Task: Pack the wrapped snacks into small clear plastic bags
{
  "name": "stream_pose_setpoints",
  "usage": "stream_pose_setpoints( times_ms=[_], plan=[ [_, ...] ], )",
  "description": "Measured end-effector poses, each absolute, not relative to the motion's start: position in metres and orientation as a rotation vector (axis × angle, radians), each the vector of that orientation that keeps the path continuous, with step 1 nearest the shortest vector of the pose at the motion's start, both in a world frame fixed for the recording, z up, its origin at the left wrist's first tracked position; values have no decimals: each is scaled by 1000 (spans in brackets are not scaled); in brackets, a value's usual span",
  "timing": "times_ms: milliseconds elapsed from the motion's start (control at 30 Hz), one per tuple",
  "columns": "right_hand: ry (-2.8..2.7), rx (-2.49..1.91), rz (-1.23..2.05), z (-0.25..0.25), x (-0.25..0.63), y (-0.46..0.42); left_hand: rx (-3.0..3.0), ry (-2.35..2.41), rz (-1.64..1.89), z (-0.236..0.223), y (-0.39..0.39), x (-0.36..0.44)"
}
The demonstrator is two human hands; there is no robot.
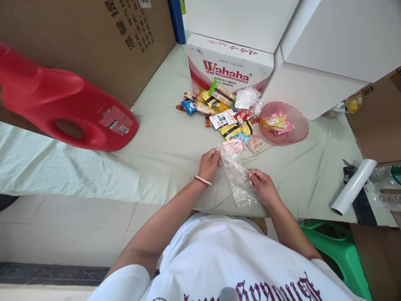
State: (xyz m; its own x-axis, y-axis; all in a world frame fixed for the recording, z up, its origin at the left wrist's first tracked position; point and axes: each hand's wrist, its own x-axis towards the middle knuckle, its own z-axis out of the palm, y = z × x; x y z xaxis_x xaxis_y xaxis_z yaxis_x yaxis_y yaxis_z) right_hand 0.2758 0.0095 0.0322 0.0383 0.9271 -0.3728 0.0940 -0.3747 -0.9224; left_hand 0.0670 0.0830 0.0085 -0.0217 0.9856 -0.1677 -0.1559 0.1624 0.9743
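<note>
Left grip [210,164], nearer the snacks [222,119] at twelve o'clock, and right grip [265,187] pinch a clear bag [239,184], maybe slanting eleven to five.

I see a cloth-covered table [166,159], pale green, wrinkled, esp. at the near left. Big brown carton [78,37] far L, w/ a red jug [69,90] in front of it. Far middle: Wahaha box [230,69], then a heap of wrapped snacks [219,119], approx. centre, just in front. Pinkish see-thru bowl [299,127] R of the heap, white boxes [300,90] behind. Near R: white roll [354,188] beside clear bottles [384,177].
</note>
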Motion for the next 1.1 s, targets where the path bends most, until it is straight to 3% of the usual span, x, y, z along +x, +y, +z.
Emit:
stream_pose_setpoints(
  times_ms=[300,467,633,800,1100],
  plan=[
    [-1110,-1536,1407,33,277,12,1042,1118,1002,6,83,76],
    [-1108,-1602,1212,27,287,4,864,1221,1172,6,84,76],
    [-1455,-1693,1297,39,310,4,915,1121,1229,9,75,70],
    [-1426,-1688,1024,59,317,49,1100,1110,1209,9,61,69],
    [-927,-1405,1754,48,264,103,1284,1171,1178,12,45,57]
  ],
)
